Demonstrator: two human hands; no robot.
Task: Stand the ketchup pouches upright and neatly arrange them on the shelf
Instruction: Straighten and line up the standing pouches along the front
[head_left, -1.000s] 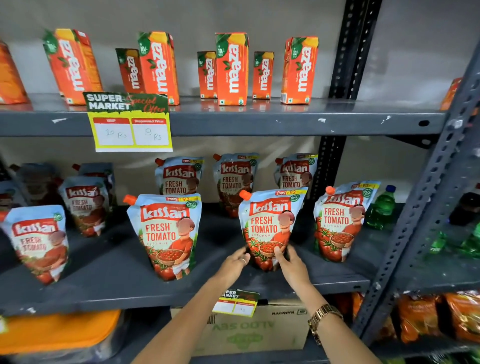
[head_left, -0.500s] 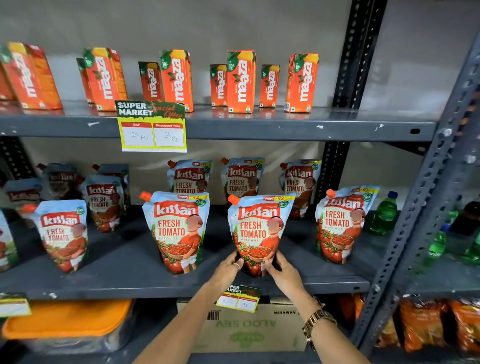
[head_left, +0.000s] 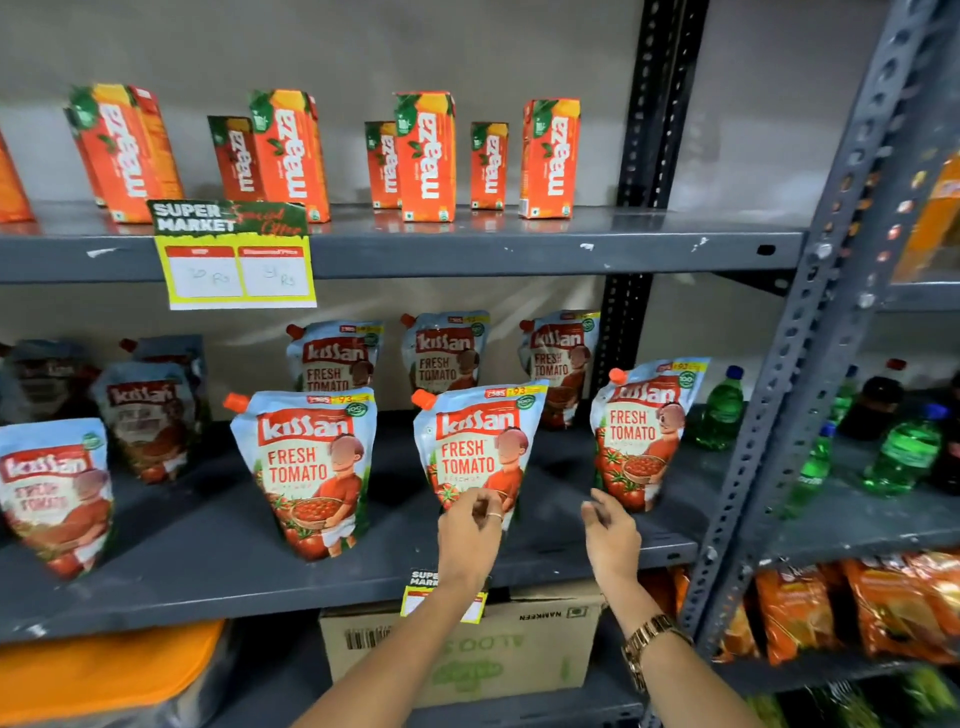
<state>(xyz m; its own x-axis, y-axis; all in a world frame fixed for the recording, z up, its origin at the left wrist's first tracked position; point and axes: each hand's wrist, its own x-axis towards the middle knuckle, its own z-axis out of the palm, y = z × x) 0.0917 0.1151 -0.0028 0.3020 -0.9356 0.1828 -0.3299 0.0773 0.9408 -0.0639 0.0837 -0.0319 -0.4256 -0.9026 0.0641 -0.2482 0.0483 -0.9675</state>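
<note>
Several Kissan ketchup pouches stand upright on the grey middle shelf (head_left: 208, 545). The front row holds one at the far left (head_left: 52, 493), one left of centre (head_left: 306, 467), a middle one (head_left: 478, 447) and a right one (head_left: 644, 431). Three more (head_left: 447, 348) stand behind them, and others (head_left: 145, 415) stand in shadow at the back left. My left hand (head_left: 470, 530) has its fingers curled on the middle pouch's bottom edge. My right hand (head_left: 610, 535) hovers with fingers apart, holding nothing, just below and left of the right pouch.
Maaza juice cartons (head_left: 426, 156) line the upper shelf above a yellow price tag (head_left: 234, 260). Green bottles (head_left: 722, 410) stand right of the pouches beside a perforated steel post (head_left: 810, 364). Below are a cardboard box (head_left: 519, 649), snack packs (head_left: 857, 608) and an orange-lidded tub (head_left: 104, 670).
My right hand has let go of the middle pouch and moved right toward the right pouch. My left hand stays at the middle pouch's bottom edge.
</note>
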